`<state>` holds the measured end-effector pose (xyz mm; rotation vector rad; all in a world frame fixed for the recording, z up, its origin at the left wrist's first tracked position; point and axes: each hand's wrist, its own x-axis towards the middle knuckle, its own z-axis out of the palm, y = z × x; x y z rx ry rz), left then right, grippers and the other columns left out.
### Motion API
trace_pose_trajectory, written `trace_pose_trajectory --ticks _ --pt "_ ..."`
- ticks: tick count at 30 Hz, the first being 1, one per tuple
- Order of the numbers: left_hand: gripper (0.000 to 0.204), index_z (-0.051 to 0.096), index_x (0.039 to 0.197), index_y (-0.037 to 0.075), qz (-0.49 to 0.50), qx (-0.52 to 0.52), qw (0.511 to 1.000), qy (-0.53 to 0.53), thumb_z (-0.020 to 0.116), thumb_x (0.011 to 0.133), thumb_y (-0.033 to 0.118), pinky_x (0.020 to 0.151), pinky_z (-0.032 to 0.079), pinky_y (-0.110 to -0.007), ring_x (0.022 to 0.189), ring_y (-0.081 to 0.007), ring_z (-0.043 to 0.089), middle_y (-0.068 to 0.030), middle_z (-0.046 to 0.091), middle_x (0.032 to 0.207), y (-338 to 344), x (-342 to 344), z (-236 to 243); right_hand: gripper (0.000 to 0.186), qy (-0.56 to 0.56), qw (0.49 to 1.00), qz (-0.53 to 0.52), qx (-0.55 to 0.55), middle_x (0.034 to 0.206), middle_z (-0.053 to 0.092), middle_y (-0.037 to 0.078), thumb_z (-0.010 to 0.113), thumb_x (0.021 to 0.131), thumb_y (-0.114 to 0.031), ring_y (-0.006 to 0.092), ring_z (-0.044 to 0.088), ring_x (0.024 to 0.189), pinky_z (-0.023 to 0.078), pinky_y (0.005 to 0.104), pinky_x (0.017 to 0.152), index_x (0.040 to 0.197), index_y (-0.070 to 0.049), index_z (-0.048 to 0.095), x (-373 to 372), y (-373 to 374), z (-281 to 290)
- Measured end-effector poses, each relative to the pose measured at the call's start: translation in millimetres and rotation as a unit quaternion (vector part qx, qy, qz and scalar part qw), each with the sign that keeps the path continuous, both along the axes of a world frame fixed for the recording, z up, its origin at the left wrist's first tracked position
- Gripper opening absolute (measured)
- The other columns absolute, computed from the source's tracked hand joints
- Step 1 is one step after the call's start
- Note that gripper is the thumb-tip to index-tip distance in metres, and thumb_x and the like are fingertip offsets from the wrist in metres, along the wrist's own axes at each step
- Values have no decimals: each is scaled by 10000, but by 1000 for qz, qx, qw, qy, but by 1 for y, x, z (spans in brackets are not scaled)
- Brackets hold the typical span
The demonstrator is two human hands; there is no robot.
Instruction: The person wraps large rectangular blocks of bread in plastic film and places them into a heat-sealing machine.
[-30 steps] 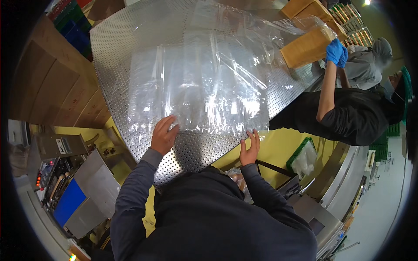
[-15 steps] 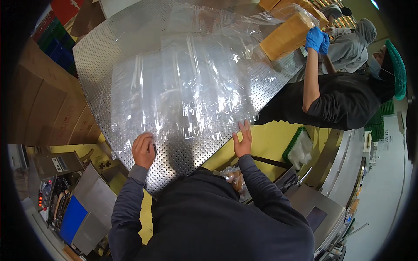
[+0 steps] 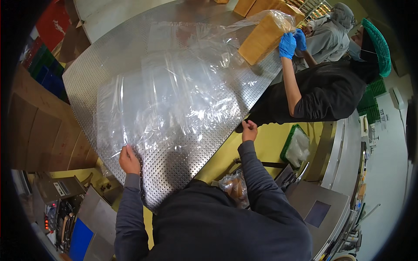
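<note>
Overlapping clear plastic bags (image 3: 161, 100) lie spread across a perforated steel table (image 3: 174, 169). At their near left edge, my left hand (image 3: 129, 160) has its fingers pinched on the plastic. Over the table's right edge is my right hand (image 3: 249, 129), its fingers curled close together by the sheets' corner; whether they grip plastic is too small to tell. A co-worker's blue-gloved hands (image 3: 287, 45) hold the end of a bagged tan block (image 3: 259, 37) at the upper right.
The co-worker (image 3: 322, 91) stands right of the table; another person (image 3: 331, 41) is behind. Stacked cartons (image 3: 41, 128) line the left, near a machine (image 3: 61, 195). Below the table's edge are wrapped items (image 3: 234, 189) and a green tray (image 3: 295, 145) holding plastic.
My left hand has shifted left and closed on the bags' edge. My right hand's spread fingers have drawn together. The view has shifted, and the co-worker's block appears further left.
</note>
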<state>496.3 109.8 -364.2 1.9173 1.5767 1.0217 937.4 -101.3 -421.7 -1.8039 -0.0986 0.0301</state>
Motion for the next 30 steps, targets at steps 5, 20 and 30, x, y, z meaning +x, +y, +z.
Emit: trace_pose_trajectory --ticks 5,20,30 --pt "348 555 765 -26 23 -15 999 -39 451 971 235 585 423 -401 614 -329 566 -177 610 700 12 -16 -10 334 32 998 31 -49 710 594 34 793 721 -123 112 559 609 484 260 529 947 14 588 -3 13 -16" --pt "285 559 861 -40 14 -18 999 -23 444 958 202 752 417 -388 826 -333 540 -190 586 901 -21 -59 -15 54 124 974 103 162 768 632 107 587 812 -1 165 606 610 512 287 533 865 11 586 25 -8 14" --pt "636 487 1317 114 -440 -4 887 139 729 738 221 1062 270 -530 1268 -440 362 -234 392 1371 -68 31 40 258 -112 985 58 115 999 606 163 605 826 -91 245 609 880 481 348 771 1048 30 557 114 105 120"
